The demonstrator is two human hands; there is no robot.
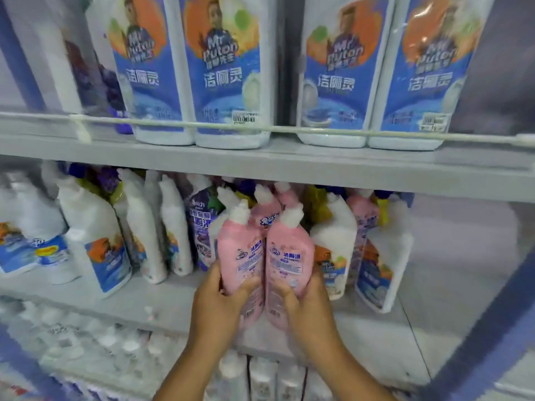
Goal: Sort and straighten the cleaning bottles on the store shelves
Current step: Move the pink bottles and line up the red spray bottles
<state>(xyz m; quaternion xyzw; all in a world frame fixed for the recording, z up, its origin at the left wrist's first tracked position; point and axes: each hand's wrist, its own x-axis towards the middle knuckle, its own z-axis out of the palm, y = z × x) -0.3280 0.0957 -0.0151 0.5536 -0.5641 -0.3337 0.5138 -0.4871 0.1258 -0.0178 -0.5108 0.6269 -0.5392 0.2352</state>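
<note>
Hands (220,308) (307,305) grip 2 pink bottles (240,256) (289,256); bases hidden.

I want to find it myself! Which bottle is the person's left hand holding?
Look at the middle shelf, under the row of big white and blue bottles. Two pink bottles stand side by side at its front edge. The left hand grips the left pink bottle; its twin, the right pink bottle, is in the right hand.
</note>
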